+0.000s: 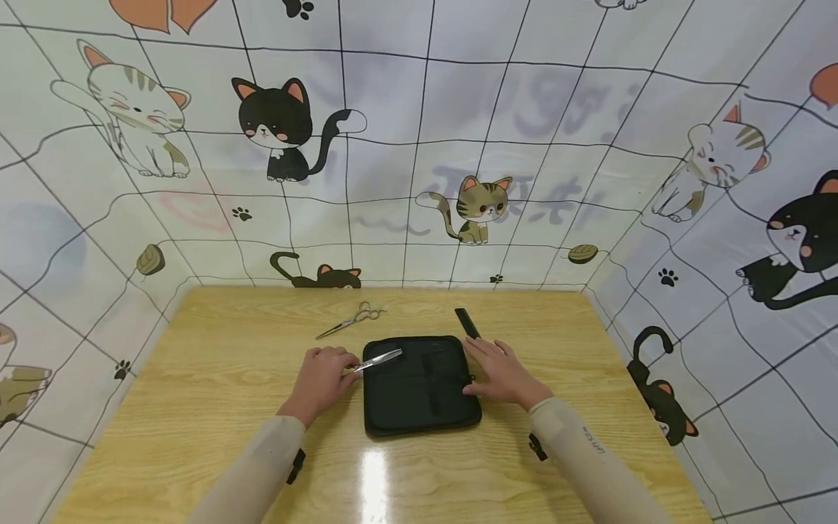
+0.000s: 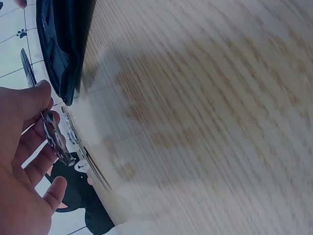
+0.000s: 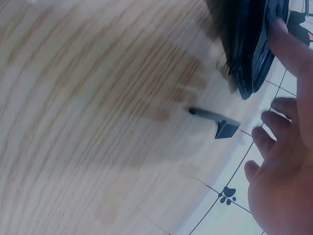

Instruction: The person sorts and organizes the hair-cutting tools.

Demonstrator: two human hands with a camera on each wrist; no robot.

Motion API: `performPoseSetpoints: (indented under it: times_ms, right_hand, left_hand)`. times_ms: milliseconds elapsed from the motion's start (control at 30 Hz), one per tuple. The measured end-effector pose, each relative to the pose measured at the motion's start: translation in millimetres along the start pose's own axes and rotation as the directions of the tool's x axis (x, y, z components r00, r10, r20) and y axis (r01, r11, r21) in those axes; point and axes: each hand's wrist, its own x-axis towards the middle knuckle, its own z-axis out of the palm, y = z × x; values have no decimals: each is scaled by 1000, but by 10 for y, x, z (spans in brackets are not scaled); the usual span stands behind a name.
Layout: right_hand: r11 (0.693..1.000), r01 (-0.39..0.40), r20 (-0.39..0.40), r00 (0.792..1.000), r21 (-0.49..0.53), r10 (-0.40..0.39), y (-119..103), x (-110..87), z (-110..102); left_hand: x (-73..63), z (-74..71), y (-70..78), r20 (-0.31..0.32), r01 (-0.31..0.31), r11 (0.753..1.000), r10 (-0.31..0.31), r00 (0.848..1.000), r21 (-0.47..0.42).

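In the head view a flat black case (image 1: 419, 397) lies on the wooden table between both hands. My left hand (image 1: 324, 377) pinches a pair of scissors (image 1: 382, 359) between thumb and fingers, the silver blades pointing right over the case's upper left part. The left wrist view shows these scissors (image 2: 53, 129) raised off the table beside the case's edge (image 2: 61, 58). With fingers extended, my right hand (image 1: 500, 371) rests at the case's right side. Its thumb touches the case (image 3: 252, 54) in the right wrist view, while the other fingers stay apart from it.
A second pair of silver scissors (image 1: 352, 320) lies behind the case, to the left. A black comb (image 1: 467, 322) lies behind the right fingers. Cat-printed cloth (image 1: 393, 167) hangs at the back and both sides of the table (image 1: 216, 364).
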Motion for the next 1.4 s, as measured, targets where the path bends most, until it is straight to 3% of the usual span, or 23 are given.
performPoseSetpoints:
  times_ms: [433, 733, 933, 1400]
  right_hand:
    - [998, 10, 163, 987, 56, -19, 61, -43, 24]
    - [999, 21, 168, 986, 29, -26, 37, -77, 162]
    - [1000, 11, 171, 985, -20, -7, -14, -93, 218]
    - [1000, -7, 198, 980, -19, 10, -70, -106, 216]
  left_hand:
    - [78, 25, -81, 17, 18, 997, -19, 1000, 69]
    - [121, 59, -78, 60, 57, 995, -62, 996, 82]
    - [143, 53, -76, 44, 61, 992, -66, 997, 108]
    - [208, 149, -86, 37, 55, 993, -59, 998, 109]
